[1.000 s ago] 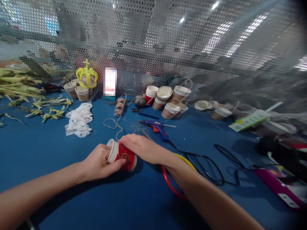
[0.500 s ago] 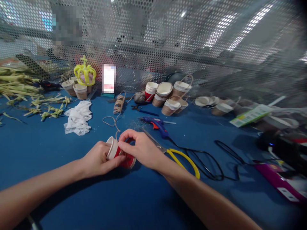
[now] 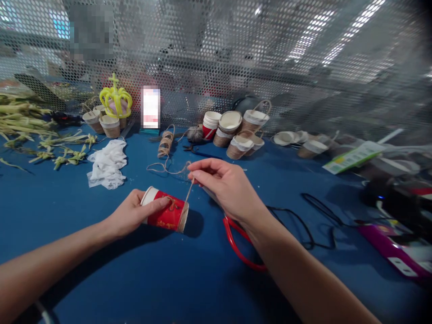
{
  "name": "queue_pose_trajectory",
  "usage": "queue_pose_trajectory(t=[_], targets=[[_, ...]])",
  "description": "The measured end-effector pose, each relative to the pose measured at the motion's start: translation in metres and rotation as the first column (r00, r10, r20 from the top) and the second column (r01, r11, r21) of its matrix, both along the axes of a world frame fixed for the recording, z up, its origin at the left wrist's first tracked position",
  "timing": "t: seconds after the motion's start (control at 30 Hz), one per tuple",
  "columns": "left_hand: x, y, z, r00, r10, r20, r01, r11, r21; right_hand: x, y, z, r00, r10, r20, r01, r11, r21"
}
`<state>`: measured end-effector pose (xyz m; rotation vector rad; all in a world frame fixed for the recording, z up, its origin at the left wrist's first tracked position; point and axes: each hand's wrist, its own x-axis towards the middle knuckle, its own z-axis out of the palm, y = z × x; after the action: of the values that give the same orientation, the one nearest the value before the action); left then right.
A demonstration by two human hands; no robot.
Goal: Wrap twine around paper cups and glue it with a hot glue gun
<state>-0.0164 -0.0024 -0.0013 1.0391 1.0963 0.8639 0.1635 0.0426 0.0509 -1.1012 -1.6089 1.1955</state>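
My left hand (image 3: 131, 211) is closed around a red and white paper cup (image 3: 168, 211), tilted on its side with its base toward the right. Brown twine is wound around the cup's base end. Between the fingertips of my right hand (image 3: 222, 184), the twine (image 3: 190, 191) is pinched and runs taut down to the cup's base. More twine trails back to a wound twine bundle (image 3: 165, 144) behind. Under my right wrist lie scissors with a red handle (image 3: 232, 238), partly covered by the hand and forearm.
Twine-wrapped cups (image 3: 236, 146) stand along a perforated metal screen (image 3: 189, 54). White crumpled cloth (image 3: 108, 164), plaited plant stalks (image 3: 74, 155) and a yellow crown (image 3: 115, 101) are on the left. A black cable (image 3: 297, 220) and a purple power strip (image 3: 388, 247) lie right.
My right hand has moved off the cup, up and to the right, drawing the twine out from its base. The cup has turned so its red side shows. The glue gun is now hidden behind my hand.
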Motion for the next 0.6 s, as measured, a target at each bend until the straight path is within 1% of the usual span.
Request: queue_pose_trajectory(t=[0.17,0.37,0.47,0.6], targets=[[0.0004,-0.0003,0.0004,1.000,0.008,0.019,-0.007,0.999,-0.040,0.0007,-0.0004,0.0021,0.996,-0.016,0.082,0.014,1.000,0.025],[-0.0008,0.0000,0.0010,0.999,0.013,0.029,-0.011,0.996,-0.093,0.0015,-0.0061,0.0064,0.998,-0.025,0.059,0.020,0.997,0.075],[-0.0006,0.0008,0.0016,1.000,0.009,0.023,-0.007,0.993,-0.114,0.0020,-0.0058,0.0053,0.997,-0.031,0.076,0.025,0.997,0.078],[0.0007,0.0004,0.0020,1.000,0.013,0.009,-0.012,0.994,-0.106,0.0011,-0.0019,0.0015,0.988,-0.034,0.148,0.023,0.996,0.081]])
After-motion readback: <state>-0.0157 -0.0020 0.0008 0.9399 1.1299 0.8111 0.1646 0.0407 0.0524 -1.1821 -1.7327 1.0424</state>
